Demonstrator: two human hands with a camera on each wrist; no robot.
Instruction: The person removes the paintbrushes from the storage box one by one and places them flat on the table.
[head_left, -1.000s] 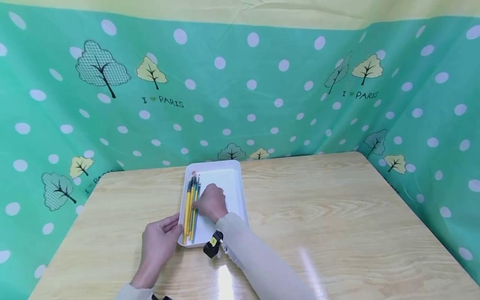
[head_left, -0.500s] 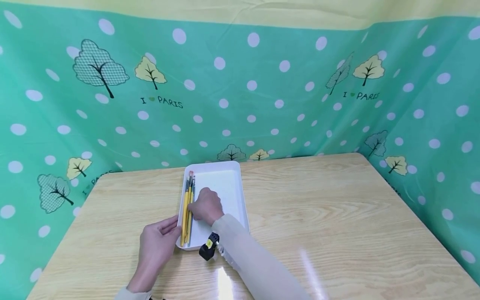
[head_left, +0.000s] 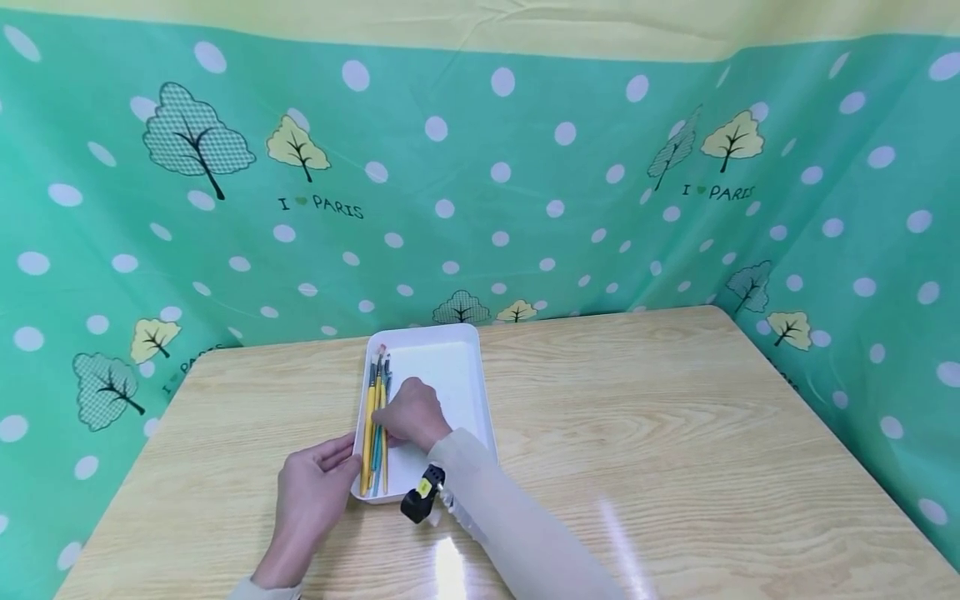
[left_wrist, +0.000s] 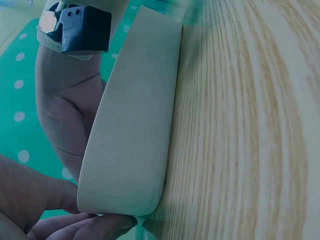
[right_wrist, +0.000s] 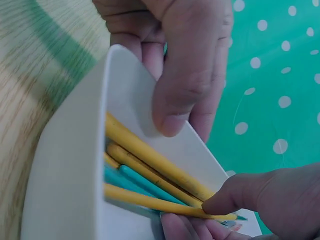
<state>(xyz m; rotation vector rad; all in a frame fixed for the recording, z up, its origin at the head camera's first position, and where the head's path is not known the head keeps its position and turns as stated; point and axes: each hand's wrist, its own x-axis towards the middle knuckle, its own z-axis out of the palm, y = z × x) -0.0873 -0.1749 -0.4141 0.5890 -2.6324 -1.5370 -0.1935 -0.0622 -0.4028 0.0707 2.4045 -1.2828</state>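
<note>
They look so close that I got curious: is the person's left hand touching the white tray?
Touching. The right wrist view shows it: the left hand pinches the wall of the white tray, thumb inside, fingers outside.

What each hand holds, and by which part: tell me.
Left hand: the white tray, by its left wall. Right hand: a yellow paintbrush, by its handle; whether others too is unclear.

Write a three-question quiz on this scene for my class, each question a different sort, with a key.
1. True or false: the left hand pinches the wall of the white tray while the right hand touches the brushes.
2. Seen from the person's side, the brushes lie along the tray's: A) left side B) right side C) far wall.
3. Fill in: some handles are yellow; others are ____.
Key: 1 true; 2 A; 3 teal.
</note>
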